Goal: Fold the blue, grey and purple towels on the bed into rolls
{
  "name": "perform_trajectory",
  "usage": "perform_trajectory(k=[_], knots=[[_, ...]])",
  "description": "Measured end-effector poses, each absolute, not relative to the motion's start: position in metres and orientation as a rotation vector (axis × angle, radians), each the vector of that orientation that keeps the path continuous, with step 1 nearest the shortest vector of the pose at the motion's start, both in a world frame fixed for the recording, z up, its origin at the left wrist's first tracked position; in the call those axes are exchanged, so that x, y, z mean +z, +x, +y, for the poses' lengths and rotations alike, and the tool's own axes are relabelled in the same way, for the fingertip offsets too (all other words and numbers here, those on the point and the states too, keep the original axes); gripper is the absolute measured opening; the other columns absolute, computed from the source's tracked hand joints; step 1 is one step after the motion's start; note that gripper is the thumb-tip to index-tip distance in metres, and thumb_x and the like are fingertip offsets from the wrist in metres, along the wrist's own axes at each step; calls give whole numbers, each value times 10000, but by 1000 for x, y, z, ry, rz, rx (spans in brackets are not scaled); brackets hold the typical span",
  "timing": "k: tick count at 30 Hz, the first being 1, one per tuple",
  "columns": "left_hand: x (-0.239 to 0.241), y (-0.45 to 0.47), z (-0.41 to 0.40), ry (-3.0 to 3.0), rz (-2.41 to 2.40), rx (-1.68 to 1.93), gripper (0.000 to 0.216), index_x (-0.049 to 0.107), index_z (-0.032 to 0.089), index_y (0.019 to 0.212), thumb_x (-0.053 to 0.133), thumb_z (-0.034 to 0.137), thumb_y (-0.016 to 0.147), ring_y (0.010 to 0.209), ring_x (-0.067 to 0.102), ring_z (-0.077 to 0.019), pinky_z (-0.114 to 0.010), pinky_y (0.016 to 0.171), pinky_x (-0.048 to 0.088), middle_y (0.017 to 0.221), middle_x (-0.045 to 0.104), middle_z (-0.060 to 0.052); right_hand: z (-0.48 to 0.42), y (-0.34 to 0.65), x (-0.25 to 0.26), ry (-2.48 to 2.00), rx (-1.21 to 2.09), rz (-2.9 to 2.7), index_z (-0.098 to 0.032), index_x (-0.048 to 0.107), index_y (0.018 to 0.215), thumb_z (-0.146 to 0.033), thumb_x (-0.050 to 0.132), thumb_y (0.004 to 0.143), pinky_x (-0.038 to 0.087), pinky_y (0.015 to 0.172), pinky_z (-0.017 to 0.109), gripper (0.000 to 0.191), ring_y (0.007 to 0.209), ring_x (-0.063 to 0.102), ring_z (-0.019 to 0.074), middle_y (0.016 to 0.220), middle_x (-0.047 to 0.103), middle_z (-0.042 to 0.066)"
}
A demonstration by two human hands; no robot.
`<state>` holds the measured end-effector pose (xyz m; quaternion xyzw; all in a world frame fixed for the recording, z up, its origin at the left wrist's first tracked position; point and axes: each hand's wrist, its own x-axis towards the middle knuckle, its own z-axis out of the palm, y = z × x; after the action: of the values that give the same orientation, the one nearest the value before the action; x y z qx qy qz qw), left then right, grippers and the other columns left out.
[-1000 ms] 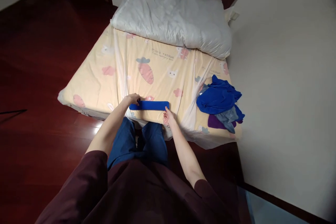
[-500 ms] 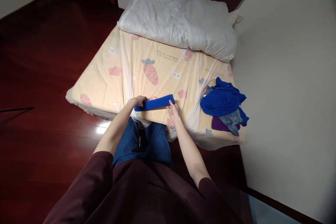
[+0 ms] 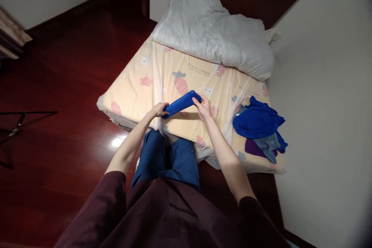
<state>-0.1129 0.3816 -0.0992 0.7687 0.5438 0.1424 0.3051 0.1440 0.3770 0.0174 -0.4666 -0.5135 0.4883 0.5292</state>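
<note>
Handling this flat, narrow band of folded royal-blue cloth (image 3: 180, 104) well means pinching through every layer at both ends, so that no inner fold slides out — and keeping the pull between the hands light, since a hard tug would probably loosen the edges. Bringing the higher end level would likely help the layers stay lined up. The grip is clamped on the cloth at both ends: the left hand (image 3: 161, 109) closes on the lower-left end, and the right hand (image 3: 204, 107) pinches the upper-right end, thumb on the near face. The band is near the middle of the frame, slanting up to the right above the yellow, carrot-printed bed sheet (image 3: 133, 93), with a shadow beneath it. It looks neat, straight-sided and evenly coloured, rather stiff for fabric — though how many layers it has I cannot tell.
</note>
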Motion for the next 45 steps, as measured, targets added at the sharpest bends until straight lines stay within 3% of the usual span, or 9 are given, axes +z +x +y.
perform_trajectory(k=[5,10,16,23,32,37,41,43,45], knots=[[-86,-182,367,1725,1554,864,426,674,161,1132,720,310,735,1035,697,-248,-345,915,575,1089,753,-62,408,50,64,-904,1083,-1614,-190,729,1058,-527,865,693,562,966,348,515,1015,703,218,1073,753,67],[-86,-254,352,1499,1672,1120,436,665,122,1124,582,164,698,1023,690,-233,-358,925,592,1089,747,-77,422,-60,93,-744,1063,-1906,-166,744,1032,-404,823,730,573,959,367,393,1007,705,223,1054,761,70],[-104,-310,343,1395,1804,1179,445,666,127,1134,566,153,702,1040,695,-248,-397,972,580,1125,741,-110,429,-138,83,-649,1083,-1970,-149,723,1101,-218,748,705,543,1023,388,403,1081,698,232,1117,746,82],[-129,-325,350,1315,1839,1222,407,642,140,1146,524,139,757,1073,689,-214,-351,962,589,1145,728,-121,442,-167,64,-659,1096,-1974,-170,745,1029,-202,726,683,552,992,391,348,1035,706,235,1052,756,59],[-150,-325,343,1323,1892,1081,476,628,177,1267,598,163,792,1124,687,-285,-453,1002,564,1161,734,-125,440,-177,43,-737,1112,-1981,-170,737,1051,-240,731,704,564,953,386,354,1048,694,239,1093,750,63],[-147,-329,346,1372,1872,1047,672,520,154,1424,687,204,774,1301,595,-330,-503,1122,480,1374,638,-161,444,-179,39,-725,1063,-2004,-177,691,1178,-320,737,770,530,1027,419,435,1164,643,256,1206,712,85],[-137,-325,317,1322,2055,1162,1064,235,153,1608,804,280,719,1528,329,-351,-502,1234,356,1635,336,-210,441,-156,44,-761,841,-1940,-246,526,1426,-437,726,829,407,1168,507,658,1415,463,296,1517,518,115],[-135,-310,276,1248,2199,1206,998,101,214,1646,691,311,847,1564,262,-303,-497,1238,356,1670,274,-178,426,-128,37,-855,715,-1817,-274,443,1492,-477,667,879,365,1195,533,684,1473,400,297,1595,422,115],[-137,-280,216,1185,2302,1143,817,69,259,1655,506,307,966,1552,299,-267,-508,1230,371,1640,340,-156,393,-92,17,-999,607,-1677,-283,397,1517,-483,592,924,382,1185,537,655,1455,437,286,1590,414,121]])
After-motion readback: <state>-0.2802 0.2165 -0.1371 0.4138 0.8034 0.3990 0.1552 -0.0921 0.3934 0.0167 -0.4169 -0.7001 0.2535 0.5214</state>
